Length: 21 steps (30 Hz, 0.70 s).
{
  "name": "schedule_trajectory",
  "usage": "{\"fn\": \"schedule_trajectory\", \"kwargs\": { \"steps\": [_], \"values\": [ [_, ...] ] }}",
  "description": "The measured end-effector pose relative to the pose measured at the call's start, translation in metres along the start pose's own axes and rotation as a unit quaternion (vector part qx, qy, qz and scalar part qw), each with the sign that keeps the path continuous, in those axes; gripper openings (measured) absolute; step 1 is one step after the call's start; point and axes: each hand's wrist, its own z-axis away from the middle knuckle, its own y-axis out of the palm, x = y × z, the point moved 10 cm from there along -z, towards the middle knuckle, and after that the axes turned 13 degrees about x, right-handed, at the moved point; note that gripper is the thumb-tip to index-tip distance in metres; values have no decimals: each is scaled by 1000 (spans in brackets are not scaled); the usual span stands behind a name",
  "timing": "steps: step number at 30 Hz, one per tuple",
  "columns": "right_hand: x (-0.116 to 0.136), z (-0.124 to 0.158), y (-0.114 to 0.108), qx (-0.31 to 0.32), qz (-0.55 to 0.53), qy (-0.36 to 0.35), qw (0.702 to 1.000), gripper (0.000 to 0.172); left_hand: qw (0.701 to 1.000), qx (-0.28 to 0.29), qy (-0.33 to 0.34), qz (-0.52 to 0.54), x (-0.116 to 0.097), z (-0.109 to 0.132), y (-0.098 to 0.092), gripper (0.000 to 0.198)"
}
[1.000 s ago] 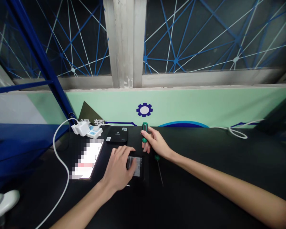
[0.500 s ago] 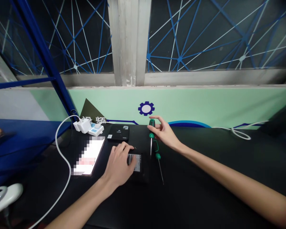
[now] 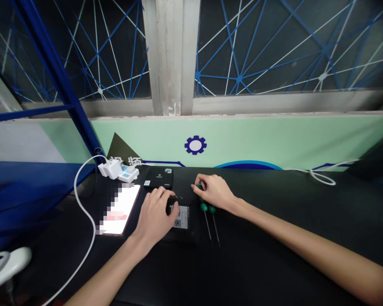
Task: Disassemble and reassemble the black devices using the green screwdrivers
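My left hand [image 3: 156, 214] rests over the left side of a flat black box [image 3: 193, 225] with a white label [image 3: 181, 217]. Its fingers are curved and the thumb stands apart, by the label. Small slender metal pieces [image 3: 179, 197], perhaps screws, lie near the index fingertip. My right hand [image 3: 213, 189] is closed round the green handle of a screwdriver [image 3: 204, 207], whose shaft points toward me on the table. Close beside it on the right lies a second green-handled screwdriver [image 3: 212, 210], its handle partly hidden under the hand.
Another black box [image 3: 158, 177] stands behind my left hand. To the left are a lit phone [image 3: 123, 210], a white power strip [image 3: 127, 173] with plugs, and a white cable [image 3: 92, 221]. A white rounded object [image 3: 15, 265] is at lower left. The green wall [image 3: 159, 140] bounds the table's back.
My right hand has come down with the screwdriver, which was upright and now lies beside the other one. My left thumb has shifted a little, baring more of the label.
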Motion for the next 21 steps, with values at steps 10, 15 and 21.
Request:
{"fn": "schedule_trajectory", "kwargs": {
  "steps": [10,15,21],
  "values": [
    [17,6,5,-4,82,-47,996,29,1000,11,-27,-3,12,-3,-3,14],
    [53,21,-4,0,68,-174,982,25,999,3,-50,16,29,-5,-13,25],
    [90,49,10,101,68,-270,955,76,994,45,-93,-40,41,-1,-6,31]
  ]
}}
